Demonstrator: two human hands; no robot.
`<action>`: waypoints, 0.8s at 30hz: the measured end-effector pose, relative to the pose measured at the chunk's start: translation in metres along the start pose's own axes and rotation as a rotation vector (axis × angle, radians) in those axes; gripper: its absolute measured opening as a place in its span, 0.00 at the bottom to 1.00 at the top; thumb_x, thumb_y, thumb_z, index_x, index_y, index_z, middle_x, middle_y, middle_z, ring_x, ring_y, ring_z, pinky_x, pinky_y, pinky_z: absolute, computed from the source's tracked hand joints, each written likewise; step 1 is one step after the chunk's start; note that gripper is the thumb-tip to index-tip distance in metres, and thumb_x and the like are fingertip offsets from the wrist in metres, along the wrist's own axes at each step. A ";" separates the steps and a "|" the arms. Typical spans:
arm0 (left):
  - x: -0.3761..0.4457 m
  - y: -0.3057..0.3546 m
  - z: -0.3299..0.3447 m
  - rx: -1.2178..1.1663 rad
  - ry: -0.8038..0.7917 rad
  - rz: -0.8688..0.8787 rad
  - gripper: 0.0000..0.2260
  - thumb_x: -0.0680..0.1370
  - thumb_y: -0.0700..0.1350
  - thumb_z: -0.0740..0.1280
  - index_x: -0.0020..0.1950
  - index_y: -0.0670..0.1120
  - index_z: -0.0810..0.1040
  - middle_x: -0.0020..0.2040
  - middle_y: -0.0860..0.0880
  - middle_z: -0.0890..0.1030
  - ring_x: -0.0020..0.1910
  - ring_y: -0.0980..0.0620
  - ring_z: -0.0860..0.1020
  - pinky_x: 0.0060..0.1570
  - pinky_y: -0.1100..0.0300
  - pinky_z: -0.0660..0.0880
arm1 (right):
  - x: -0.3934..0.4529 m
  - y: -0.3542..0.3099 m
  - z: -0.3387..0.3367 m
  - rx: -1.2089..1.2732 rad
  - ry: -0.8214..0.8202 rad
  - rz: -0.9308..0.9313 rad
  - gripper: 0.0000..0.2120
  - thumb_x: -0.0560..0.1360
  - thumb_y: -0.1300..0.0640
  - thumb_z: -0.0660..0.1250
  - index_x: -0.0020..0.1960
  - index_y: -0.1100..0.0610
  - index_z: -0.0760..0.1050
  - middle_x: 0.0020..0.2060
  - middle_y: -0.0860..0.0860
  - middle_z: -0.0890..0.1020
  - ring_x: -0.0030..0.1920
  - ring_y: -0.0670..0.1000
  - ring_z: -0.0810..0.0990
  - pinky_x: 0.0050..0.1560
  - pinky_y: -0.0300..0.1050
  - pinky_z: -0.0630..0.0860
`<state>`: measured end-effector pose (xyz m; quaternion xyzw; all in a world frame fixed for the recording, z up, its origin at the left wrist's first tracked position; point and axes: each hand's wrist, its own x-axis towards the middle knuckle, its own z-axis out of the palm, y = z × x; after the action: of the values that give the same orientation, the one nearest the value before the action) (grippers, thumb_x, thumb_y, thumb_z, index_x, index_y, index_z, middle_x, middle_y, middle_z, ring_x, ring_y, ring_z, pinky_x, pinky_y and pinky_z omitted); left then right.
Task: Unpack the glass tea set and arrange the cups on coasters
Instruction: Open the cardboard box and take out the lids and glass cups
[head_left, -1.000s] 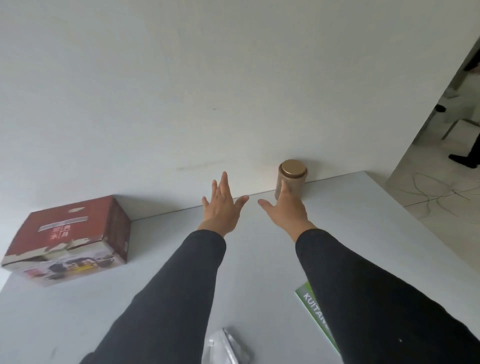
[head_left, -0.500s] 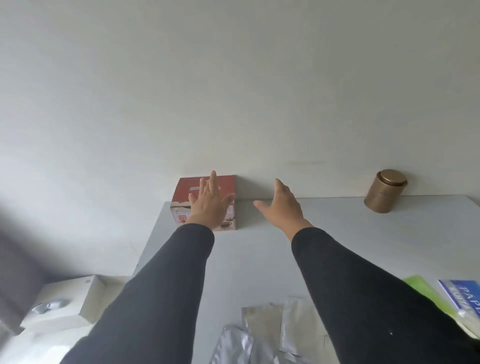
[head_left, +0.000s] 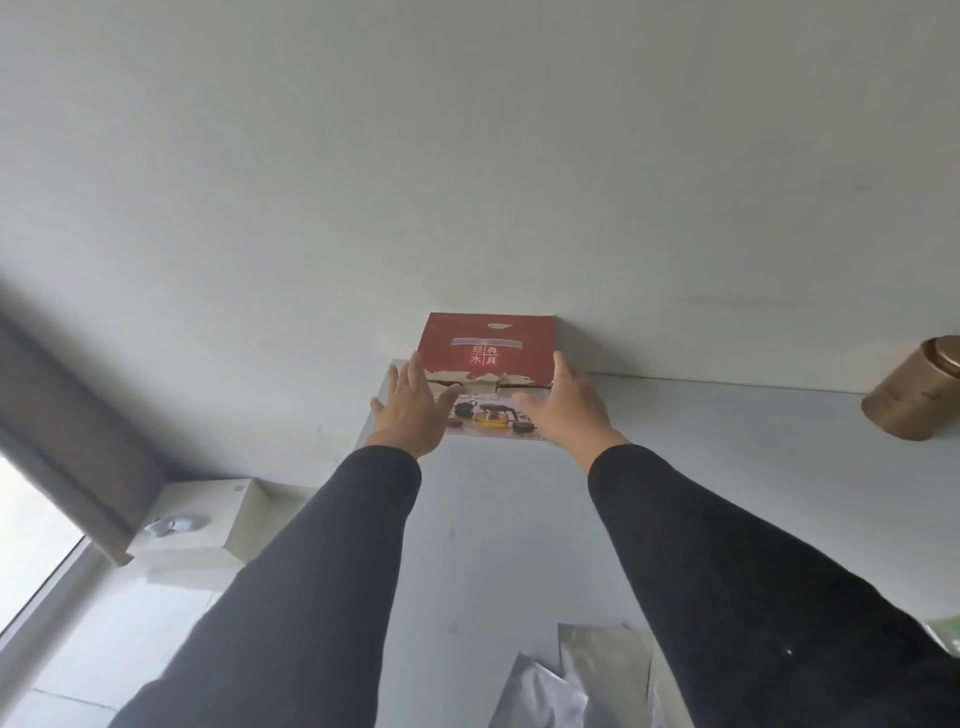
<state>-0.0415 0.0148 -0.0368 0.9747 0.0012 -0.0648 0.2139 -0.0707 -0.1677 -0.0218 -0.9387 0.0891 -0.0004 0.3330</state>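
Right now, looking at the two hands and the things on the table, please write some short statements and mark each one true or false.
1. The red box stands at the back of the table, against the wall. True.
2. The left hand has a closed grip on a glass cup. False: its fingers are straight, and no cup is visible.
3. The right hand reaches toward the box's right side with fingers open. True.
4. The gold canister stands left of the box. False: it is far to the right.
5. The box lies opened, cups out. False: it looks closed.
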 end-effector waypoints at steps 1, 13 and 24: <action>0.008 -0.005 0.002 -0.016 -0.009 -0.010 0.33 0.81 0.59 0.51 0.78 0.43 0.41 0.79 0.49 0.47 0.78 0.48 0.42 0.73 0.39 0.47 | 0.006 0.001 0.005 0.005 -0.002 0.018 0.34 0.75 0.47 0.65 0.73 0.59 0.55 0.71 0.55 0.65 0.70 0.55 0.66 0.65 0.49 0.67; 0.105 -0.027 0.025 -0.462 -0.107 -0.099 0.25 0.80 0.56 0.57 0.71 0.42 0.59 0.65 0.44 0.73 0.62 0.41 0.73 0.59 0.50 0.71 | 0.081 0.006 0.058 0.228 0.098 0.411 0.33 0.79 0.45 0.58 0.76 0.59 0.51 0.72 0.58 0.66 0.68 0.60 0.69 0.66 0.54 0.70; 0.086 -0.035 0.025 -0.465 -0.132 -0.018 0.22 0.81 0.53 0.56 0.70 0.42 0.59 0.62 0.42 0.75 0.57 0.41 0.75 0.51 0.53 0.70 | 0.065 0.001 0.064 0.239 0.154 0.514 0.21 0.80 0.50 0.58 0.69 0.59 0.63 0.61 0.56 0.76 0.58 0.58 0.77 0.48 0.42 0.68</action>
<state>0.0395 0.0340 -0.0853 0.8928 0.0107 -0.1280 0.4317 -0.0036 -0.1398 -0.0762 -0.8367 0.3484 0.0022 0.4225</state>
